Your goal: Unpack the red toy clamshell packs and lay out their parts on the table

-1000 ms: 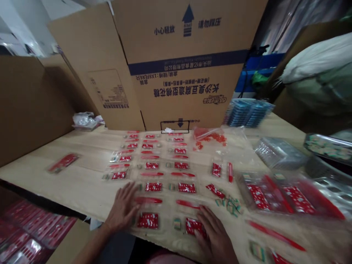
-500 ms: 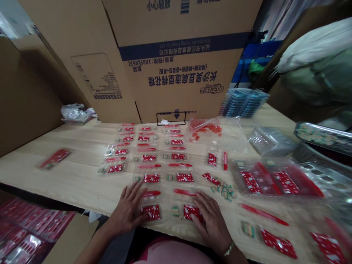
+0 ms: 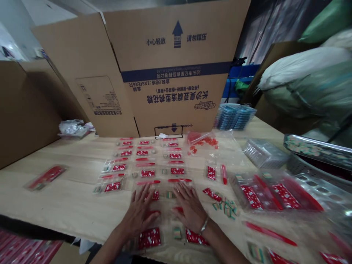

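Note:
My left hand (image 3: 140, 208) lies flat with fingers spread over clear plastic packs in the near rows, partly covering a red patterned sachet (image 3: 156, 195). My right hand (image 3: 189, 206), wearing a bracelet (image 3: 204, 224), rests the same way on the neighbouring packs. Both hands are open, palms down. Just in front of the wrists are a red sachet (image 3: 149, 238) and another sachet (image 3: 195, 237), with a small striped block (image 3: 177, 233) between them. Beyond the fingertips lie a red pen-like stick (image 3: 148, 182) and a second red stick (image 3: 179, 180). Palms hide parts of the packs.
A big cardboard box (image 3: 167, 106) stands behind the rows. On the right are loose striped pieces (image 3: 228, 208), stacked filled trays (image 3: 284, 207) and a grey basket (image 3: 324, 176). A bag of red pieces (image 3: 203, 141) lies near the box. One pack (image 3: 46, 178) sits apart at left.
Both hands have slid forward over the packs, from the nearest row toward the row behind it. The camera view has tilted upward, showing more of the box.

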`<state>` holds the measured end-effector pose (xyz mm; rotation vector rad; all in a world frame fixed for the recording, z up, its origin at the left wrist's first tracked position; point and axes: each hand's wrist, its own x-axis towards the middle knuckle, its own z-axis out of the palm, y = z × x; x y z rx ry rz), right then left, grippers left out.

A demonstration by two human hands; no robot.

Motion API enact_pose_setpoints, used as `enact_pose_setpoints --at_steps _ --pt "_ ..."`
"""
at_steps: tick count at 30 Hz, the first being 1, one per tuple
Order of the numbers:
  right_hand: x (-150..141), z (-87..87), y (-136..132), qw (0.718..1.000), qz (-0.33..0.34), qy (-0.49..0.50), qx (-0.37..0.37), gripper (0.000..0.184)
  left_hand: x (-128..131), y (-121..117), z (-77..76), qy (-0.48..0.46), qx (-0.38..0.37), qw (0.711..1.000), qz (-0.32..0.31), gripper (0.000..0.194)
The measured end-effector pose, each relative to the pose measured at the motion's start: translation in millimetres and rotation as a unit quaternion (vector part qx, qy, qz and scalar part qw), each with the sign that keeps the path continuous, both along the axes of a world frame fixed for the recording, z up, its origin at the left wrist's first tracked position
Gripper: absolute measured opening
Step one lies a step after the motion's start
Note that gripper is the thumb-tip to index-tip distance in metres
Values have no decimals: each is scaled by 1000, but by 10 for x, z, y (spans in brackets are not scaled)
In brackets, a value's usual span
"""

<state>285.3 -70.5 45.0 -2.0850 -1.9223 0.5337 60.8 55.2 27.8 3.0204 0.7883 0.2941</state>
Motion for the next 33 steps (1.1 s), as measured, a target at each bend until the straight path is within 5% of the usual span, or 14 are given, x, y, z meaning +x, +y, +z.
enact_pose_setpoints --at_steps 8,14,21,26,33 --pt "-31 -173 113 999 3 9 -45 72 36 52 -326 6 24 1000 -18 71" --pt "-3 -169 169 999 8 6 -31 70 21 102 -316 2 -6 1000 -18 76" --pt "200 -81 633 999 -22 -30 27 68 216 545 -59 -14 -29 997 76 72" --pt "270 -125 783 999 -27 -28 -22 74 304 715 -220 -1 -32 997 70 79" --pt "301 -228 775 1000 -22 -14 -3 75 301 735 -382 -6 -16 998 57 79"
